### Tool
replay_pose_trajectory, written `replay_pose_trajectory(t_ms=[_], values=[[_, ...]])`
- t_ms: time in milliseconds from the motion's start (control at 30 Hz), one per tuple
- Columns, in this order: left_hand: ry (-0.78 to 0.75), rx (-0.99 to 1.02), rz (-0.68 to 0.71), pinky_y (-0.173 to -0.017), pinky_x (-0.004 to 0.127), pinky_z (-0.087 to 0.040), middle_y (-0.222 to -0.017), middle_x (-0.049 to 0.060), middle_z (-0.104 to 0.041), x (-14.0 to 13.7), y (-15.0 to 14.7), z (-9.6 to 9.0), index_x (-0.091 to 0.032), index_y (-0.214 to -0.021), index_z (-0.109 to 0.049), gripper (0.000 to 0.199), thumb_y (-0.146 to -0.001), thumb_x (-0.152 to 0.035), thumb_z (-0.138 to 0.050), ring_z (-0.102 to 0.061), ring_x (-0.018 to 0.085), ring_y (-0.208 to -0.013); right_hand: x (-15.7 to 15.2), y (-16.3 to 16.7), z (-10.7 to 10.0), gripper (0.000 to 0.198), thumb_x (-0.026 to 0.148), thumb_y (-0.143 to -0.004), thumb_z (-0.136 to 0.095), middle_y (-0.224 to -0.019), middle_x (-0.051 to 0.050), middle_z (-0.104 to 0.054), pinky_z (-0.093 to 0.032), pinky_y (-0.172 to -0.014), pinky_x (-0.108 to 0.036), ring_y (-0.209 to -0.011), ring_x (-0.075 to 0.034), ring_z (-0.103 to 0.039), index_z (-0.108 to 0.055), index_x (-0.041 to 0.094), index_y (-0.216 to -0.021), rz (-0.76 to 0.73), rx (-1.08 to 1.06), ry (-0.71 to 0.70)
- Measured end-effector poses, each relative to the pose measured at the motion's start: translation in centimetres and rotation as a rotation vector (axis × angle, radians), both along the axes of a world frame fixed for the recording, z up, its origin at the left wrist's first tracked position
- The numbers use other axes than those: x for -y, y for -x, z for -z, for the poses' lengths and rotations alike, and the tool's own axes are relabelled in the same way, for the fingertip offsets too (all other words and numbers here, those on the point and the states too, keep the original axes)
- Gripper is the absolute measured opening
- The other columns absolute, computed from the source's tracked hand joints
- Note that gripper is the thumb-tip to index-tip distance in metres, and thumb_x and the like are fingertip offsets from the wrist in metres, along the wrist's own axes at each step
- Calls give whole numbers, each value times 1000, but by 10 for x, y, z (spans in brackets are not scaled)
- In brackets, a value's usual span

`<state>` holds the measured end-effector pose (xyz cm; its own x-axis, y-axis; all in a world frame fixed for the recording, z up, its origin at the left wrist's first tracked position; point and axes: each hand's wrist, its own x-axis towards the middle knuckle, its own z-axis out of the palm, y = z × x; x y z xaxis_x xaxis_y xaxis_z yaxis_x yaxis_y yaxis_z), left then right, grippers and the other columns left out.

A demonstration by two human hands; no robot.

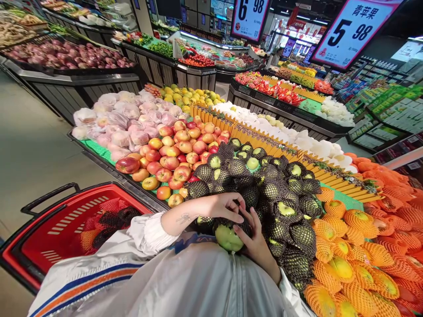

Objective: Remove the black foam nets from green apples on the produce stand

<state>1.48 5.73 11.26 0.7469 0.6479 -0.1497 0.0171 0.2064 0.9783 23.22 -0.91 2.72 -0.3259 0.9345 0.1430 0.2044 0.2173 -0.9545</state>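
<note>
Close to my body, at the near edge of the display, is a green apple point(228, 237) partly covered by a black foam net point(245, 226). The bare lower part of the apple faces me. My left hand point(227, 206) reaches over its top from the left, fingers bent and closed on the net. From the right, my right hand point(258, 243) grips the apple's side, its thumb lying near the net's edge. Just beyond both hands lies a heap of green apples point(286, 209) in black nets. My fingers hide part of the held apple.
Left of me stands a red shopping basket point(62, 215) holding several netted fruits. Loose red-yellow apples point(172, 163) and bagged pale fruits point(122, 119) lie beyond it. Orange-netted fruits point(350, 259) are piled at right. A yellow slatted divider point(291, 154) crosses behind the green apples.
</note>
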Motion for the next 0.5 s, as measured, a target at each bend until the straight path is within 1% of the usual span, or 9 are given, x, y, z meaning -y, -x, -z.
replay_pose_trajectory(t_ms=[67, 133, 200, 233, 300, 367, 400, 467, 500], values=[[42, 91, -38, -63, 24, -36, -75, -5, -59, -3, -6, 6, -18, -102, -57, 55, -65, -44, -88, -51, 10, -67, 0, 0, 0, 79, 34, -86, -74, -145, -4, -59, -48, -112, -45, -133, -23, -57, -34, 36, -154, -1, 22, -23], [65, 200, -78, -68, 24, -38, -78, -5, -57, -7, -8, 9, -18, -104, -59, 60, -59, -36, -93, -52, 10, -72, 1, 1, -1, 79, 36, -86, -73, -146, -4, -58, -49, -110, -44, -133, -23, -57, -33, 35, -154, -8, 40, -56], [64, 246, -151, -71, 24, -40, -81, -4, -56, -12, -8, 10, -18, -105, -60, 59, -59, -35, -93, -52, 10, -75, 3, 2, -3, 76, 38, -87, -73, -147, -5, -57, -48, -111, -43, -135, -23, -55, -35, 34, -153, 1, 74, -73], [53, 229, -193, -72, 24, -40, -83, -3, -57, -13, -7, 10, -18, -105, -61, 56, -62, -39, -91, -53, 10, -76, 4, 3, -4, 75, 38, -87, -72, -147, -6, -56, -48, -112, -44, -136, -23, -54, -36, 33, -153, 12, 96, -79], [-9, 110, -242, -72, 25, -41, -87, 0, -62, -15, -4, 7, -16, -100, -64, 48, -70, -48, -84, -55, 12, -79, 5, 3, -5, 75, 38, -88, -71, -147, -7, -56, -47, -113, -45, -136, -24, -54, -35, 32, -154, 29, 135, -87], [-110, -57, -202, -71, 26, -41, -87, 2, -65, -14, -2, 6, -15, -94, -66, 45, -76, -54, -77, -56, 13, -79, 5, 0, -5, 73, 37, -89, -71, -146, -8, -57, -48, -112, -45, -134, -25, -56, -37, 31, -153, 22, 160, -117], [-161, -128, -160, -70, 26, -41, -86, 2, -65, -13, -2, 6, -15, -92, -67, 44, -78, -55, -75, -56, 14, -79, 4, -1, -5, 69, 35, -89, -71, -146, -8, -58, -49, -112, -44, -133, -25, -57, -41, 30, -151, 9, 175, -152], [-245, -214, -92, -69, 26, -42, -85, 2, -66, -12, -1, 11, -15, -91, -68, 41, -79, -54, -74, -57, 15, -80, 0, -6, -1, 55, 30, -90, -68, -147, -7, -57, -47, -113, -44, -134, -24, -55, -52, 30, -142, -36, 210, -277], [-269, -230, -85, -69, 26, -42, -85, 2, -65, -12, -2, 15, -15, -90, -67, 41, -80, -54, -73, -57, 15, -80, -2, -8, 1, 48, 27, -90, -67, -147, -6, -56, -45, -115, -45, -137, -24, -53, -57, 31, -137, -64, 229, -350]])
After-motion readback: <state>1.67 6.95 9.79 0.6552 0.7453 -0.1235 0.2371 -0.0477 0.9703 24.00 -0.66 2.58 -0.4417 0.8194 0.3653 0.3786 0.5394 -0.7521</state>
